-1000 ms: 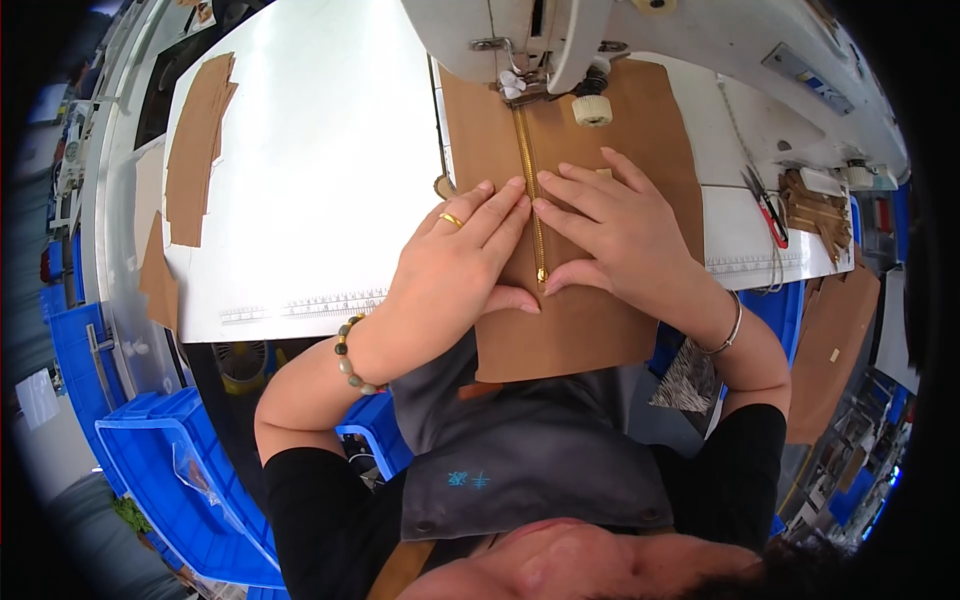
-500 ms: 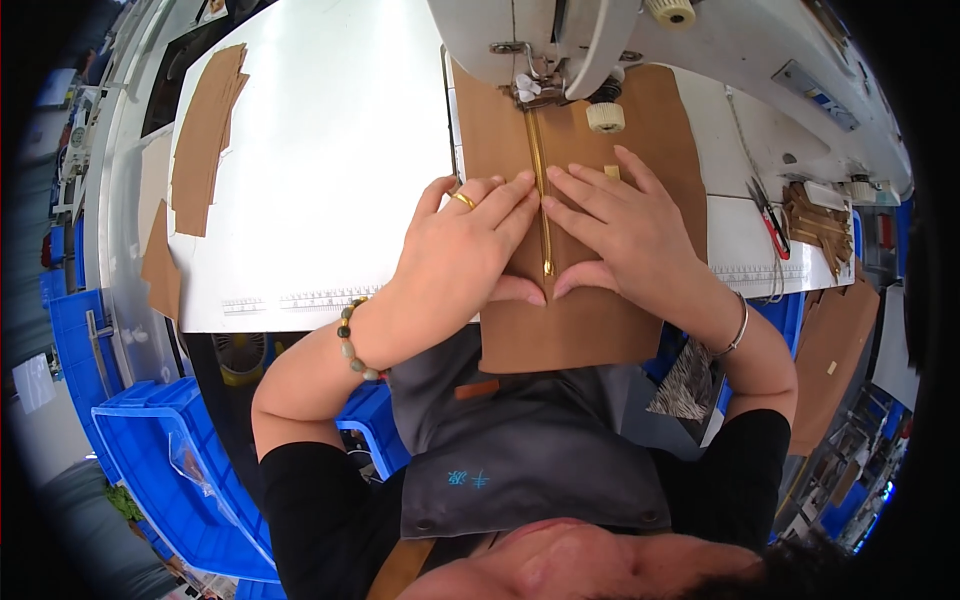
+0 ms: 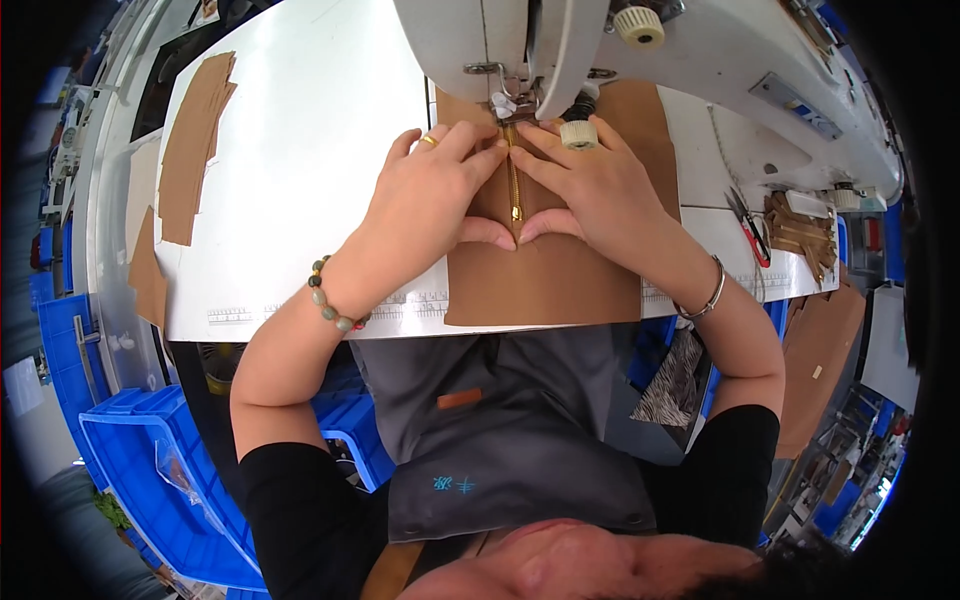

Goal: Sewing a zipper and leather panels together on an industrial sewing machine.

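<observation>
Panel (image 3: 545, 285) lay farther under the machine (image 3: 450, 40) than moments earlier, with less zip (image 3: 516, 188) showing. I saw the left hand (image 3: 425, 192) and right hand (image 3: 608, 196) spread flat astride it, gripping nothing; I judged less remained to feed.

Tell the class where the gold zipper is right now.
In the head view, the gold zipper lies upper middle on the brown sheet, between the left hand and the right hand.
</observation>
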